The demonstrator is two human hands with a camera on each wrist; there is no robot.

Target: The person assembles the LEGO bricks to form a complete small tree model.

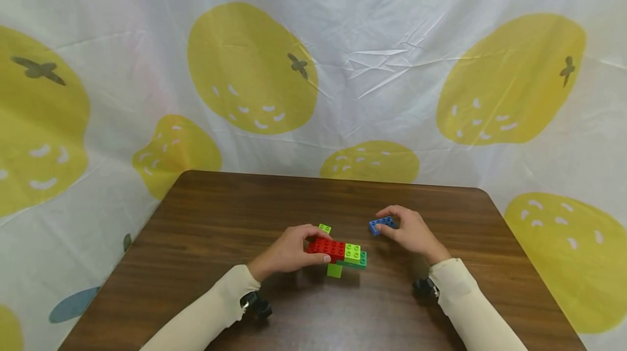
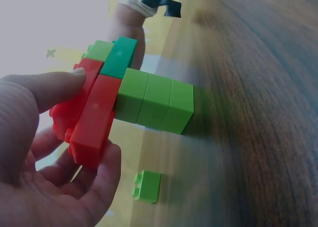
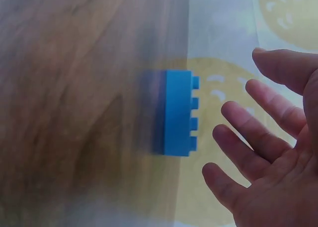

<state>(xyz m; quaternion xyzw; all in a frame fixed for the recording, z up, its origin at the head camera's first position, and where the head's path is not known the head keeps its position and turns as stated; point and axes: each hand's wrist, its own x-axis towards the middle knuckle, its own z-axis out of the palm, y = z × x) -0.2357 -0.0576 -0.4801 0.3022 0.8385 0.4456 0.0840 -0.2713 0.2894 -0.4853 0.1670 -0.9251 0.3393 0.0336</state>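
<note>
In my left hand [image 1: 289, 250] I grip a built piece of toy building bricks between thumb and fingers. Two long red bricks [image 2: 94, 113] form one end of it, staggered against each other. A lime brick [image 2: 99, 50] and a dark green brick [image 2: 119, 59] continue the layers at the other end. Beneath, a stack of lime bricks [image 2: 155, 101] reaches down close to the table. My right hand [image 1: 413, 231] hovers by a blue brick [image 3: 178, 113], its fingers spread and apart from it. That brick stands on the table with its studs up.
A small lime brick [image 1: 325, 228] sits on the brown wooden table [image 1: 235, 204], just behind the built piece. Behind the table's far edge hangs a white curtain [image 1: 362, 95] with yellow fruit prints. Each wrist wears a black camera mount [image 1: 257, 306].
</note>
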